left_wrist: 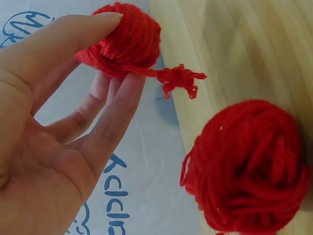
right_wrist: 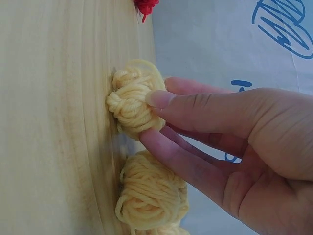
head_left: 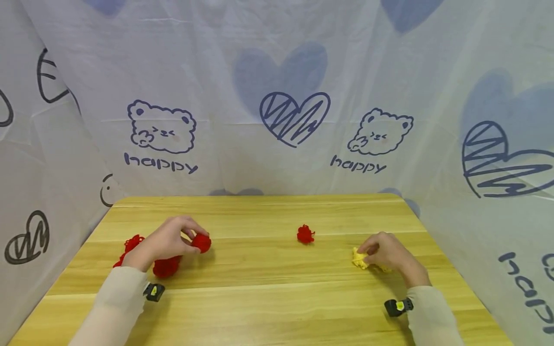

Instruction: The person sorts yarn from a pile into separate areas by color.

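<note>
My left hand [head_left: 175,238] pinches a small ball of red yarn [left_wrist: 129,39] between thumb and fingertips, over the left part of the table. A larger red yarn ball [left_wrist: 249,166] lies close by on the wood. More red yarn [head_left: 133,242] shows behind the left wrist, partly covered by it. On the right, my right hand [head_left: 387,252] holds a small yellow yarn ball [right_wrist: 134,105], thumb on one side and fingers on the other. Beside it lies a second yellow ball [right_wrist: 151,191], mostly hidden under the hand in the head view.
A separate red yarn ball [head_left: 305,234] sits right of the middle, toward the far side of the wooden table [head_left: 259,307]. White cloth [head_left: 225,144] printed with bears and hearts hangs behind the table and at both sides. Each wrist wears a small black camera.
</note>
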A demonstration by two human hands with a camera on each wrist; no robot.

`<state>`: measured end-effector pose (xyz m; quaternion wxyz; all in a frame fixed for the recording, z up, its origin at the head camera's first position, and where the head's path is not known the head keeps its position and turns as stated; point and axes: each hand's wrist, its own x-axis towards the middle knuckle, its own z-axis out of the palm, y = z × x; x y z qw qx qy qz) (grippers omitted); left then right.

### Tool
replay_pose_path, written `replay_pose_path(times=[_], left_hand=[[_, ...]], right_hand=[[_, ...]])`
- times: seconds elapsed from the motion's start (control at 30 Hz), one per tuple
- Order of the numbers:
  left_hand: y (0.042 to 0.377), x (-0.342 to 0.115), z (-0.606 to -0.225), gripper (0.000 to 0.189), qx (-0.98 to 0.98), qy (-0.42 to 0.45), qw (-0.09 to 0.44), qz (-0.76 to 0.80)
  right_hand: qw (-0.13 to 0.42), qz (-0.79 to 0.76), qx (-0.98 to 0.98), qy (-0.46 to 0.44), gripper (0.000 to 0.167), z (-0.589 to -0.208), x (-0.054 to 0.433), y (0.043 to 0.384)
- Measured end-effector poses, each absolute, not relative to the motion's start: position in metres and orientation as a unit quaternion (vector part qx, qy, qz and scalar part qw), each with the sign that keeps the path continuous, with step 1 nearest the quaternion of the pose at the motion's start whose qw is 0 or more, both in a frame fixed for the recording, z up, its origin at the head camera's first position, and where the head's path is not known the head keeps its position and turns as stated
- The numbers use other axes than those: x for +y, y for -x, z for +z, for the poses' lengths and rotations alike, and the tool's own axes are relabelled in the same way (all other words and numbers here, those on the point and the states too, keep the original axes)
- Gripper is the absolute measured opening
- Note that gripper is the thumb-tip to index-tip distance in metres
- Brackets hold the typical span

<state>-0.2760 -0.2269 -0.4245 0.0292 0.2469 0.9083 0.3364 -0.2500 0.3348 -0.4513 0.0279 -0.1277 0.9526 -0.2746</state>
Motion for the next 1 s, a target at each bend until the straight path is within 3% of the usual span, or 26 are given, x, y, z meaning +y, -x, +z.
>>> replay_pose_path(times=[0.4, 1.0], left_hand=[[0.262, -0.231, -0.425, 0.037, 0.916, -0.217, 0.094, 0.324], [0.263, -0.231, -0.436, 0.032, 0.933, -0.226, 0.087, 0.266]], right_hand=[[0.029, -0.273, 0.953, 0.129, 0.017, -0.454, 0.336, 0.251], [0.027, -0.281, 0.951, 0.13, 0.016, -0.454, 0.336, 0.251]])
